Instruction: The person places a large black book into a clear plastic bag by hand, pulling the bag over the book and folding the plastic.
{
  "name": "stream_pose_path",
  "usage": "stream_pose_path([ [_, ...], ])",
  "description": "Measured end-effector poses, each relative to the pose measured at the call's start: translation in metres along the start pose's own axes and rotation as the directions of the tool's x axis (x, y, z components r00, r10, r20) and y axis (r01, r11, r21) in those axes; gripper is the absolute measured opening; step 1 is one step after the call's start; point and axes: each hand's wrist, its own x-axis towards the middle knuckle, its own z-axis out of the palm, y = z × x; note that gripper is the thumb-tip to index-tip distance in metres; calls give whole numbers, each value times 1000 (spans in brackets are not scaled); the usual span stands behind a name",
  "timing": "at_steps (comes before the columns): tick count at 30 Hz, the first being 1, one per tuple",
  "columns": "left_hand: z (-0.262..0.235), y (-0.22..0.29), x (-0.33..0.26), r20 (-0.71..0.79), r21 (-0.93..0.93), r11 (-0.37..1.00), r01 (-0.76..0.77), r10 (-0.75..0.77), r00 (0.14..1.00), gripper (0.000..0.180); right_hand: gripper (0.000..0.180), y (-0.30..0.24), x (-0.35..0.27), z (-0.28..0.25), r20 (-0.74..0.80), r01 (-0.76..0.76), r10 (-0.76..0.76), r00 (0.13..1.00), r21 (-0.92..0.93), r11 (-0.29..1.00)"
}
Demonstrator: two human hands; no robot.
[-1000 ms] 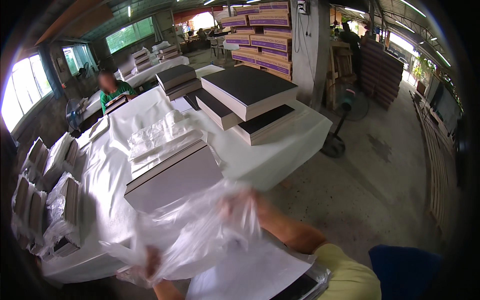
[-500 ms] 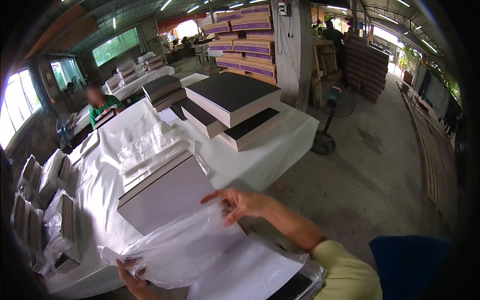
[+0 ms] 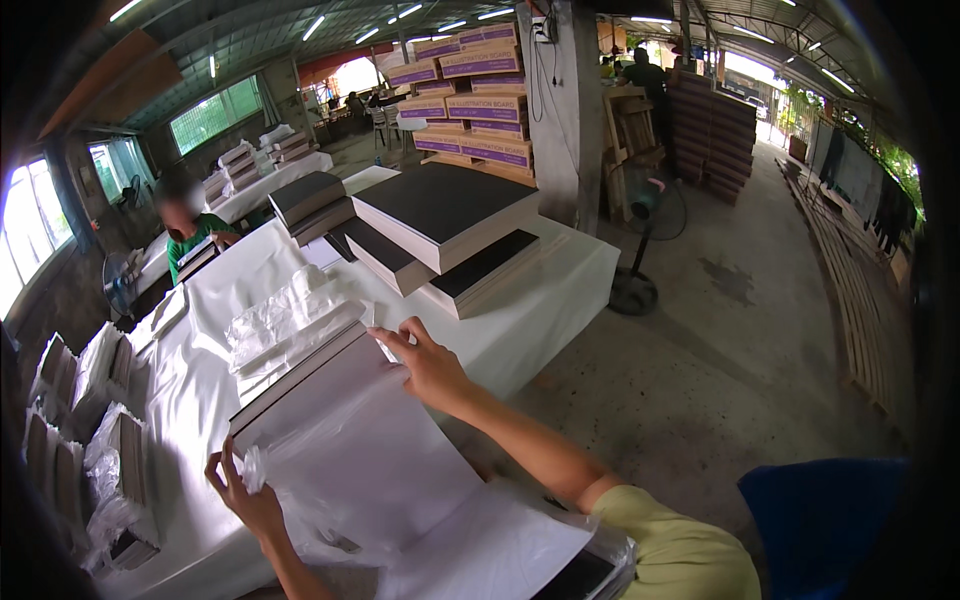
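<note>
A long work table (image 3: 560, 290) draped in white cloth, under a shed roof of corrugated metal with strip lights. Beyond the table's far end, stacked cardboard cartons (image 3: 465, 90) against a concrete pillar (image 3: 565, 110); right of the table, bare concrete floor (image 3: 740, 350) with a pedestal fan (image 3: 650, 235) standing on it. Along the table's left side, bright windows and a co-worker in a green shirt (image 3: 190, 235). At the table's far half, stacks of dark-topped boards (image 3: 440, 215). Off the table's left edge, low down, bundles of wrapped boards (image 3: 90, 440) standing on edge. Right of the table's near end, a blue seat (image 3: 830, 520).

On the table's near half, a thick stack of boards (image 3: 350, 430), pale on top with a dark side edge, partly sheathed in a clear plastic bag (image 3: 330, 470). Just behind that stack, a heap of crumpled clear bags (image 3: 280, 320).

Right hand (image 3: 430, 365) reaching forward, fingers spread and laid on the stack's far right corner, touching the plastic there; not clenched, pressing rather than gripping as far as can be seen. Left hand (image 3: 245, 495) at the stack's near left corner, fingers pinched on a bunched fold of the bag's film. Stack lying between the two hands, flat on the table, long side running from left hand toward right hand.
</note>
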Motion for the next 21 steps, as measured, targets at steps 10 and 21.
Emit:
stream_pose_path([
  [10,-70,-4,-39,-105,-514,830,-216,189,976,32,31,-15,-32,-30,-368,316,-240,898,160,935],
  [21,-123,-67,-84,820,-475,464,748,-76,567,52,39,-31,-64,-114,677,-588,-386,626,735,337],
])
